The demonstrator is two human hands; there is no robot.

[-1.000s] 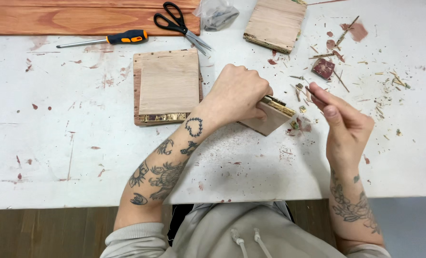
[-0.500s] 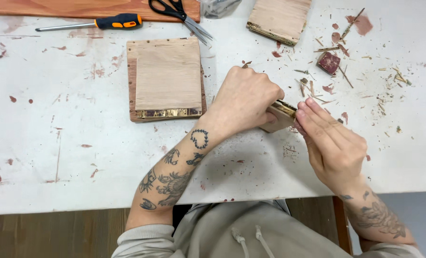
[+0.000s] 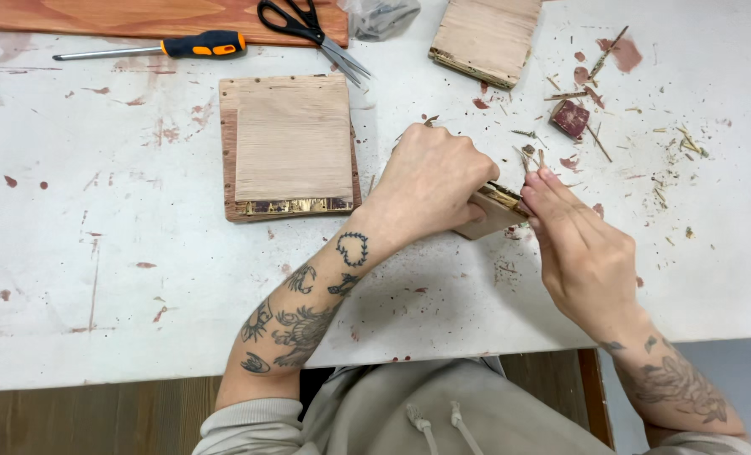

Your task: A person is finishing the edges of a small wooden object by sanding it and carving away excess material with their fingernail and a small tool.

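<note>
My left hand (image 3: 433, 181) is closed over a small wooden block (image 3: 493, 215) with a ragged, splintered edge, pressing it onto the white table (image 3: 97, 253). My right hand (image 3: 582, 248) has its fingertips pinched together at the block's right edge; whether a splinter sits between them cannot be made out. Most of the block is hidden under my left hand.
A wooden block with a thin veneer sheet on top (image 3: 289, 145) lies left of my hands. Another wooden block (image 3: 487, 35) sits at the back, with scissors (image 3: 312, 29), a screwdriver (image 3: 160, 48) and a long board (image 3: 139, 15). Splinters and a small red-brown chip (image 3: 570, 117) litter the right.
My right hand has come in from the right and closed its fingertips onto the block's edge. My left hand stays on the block. The view has shifted slightly.
</note>
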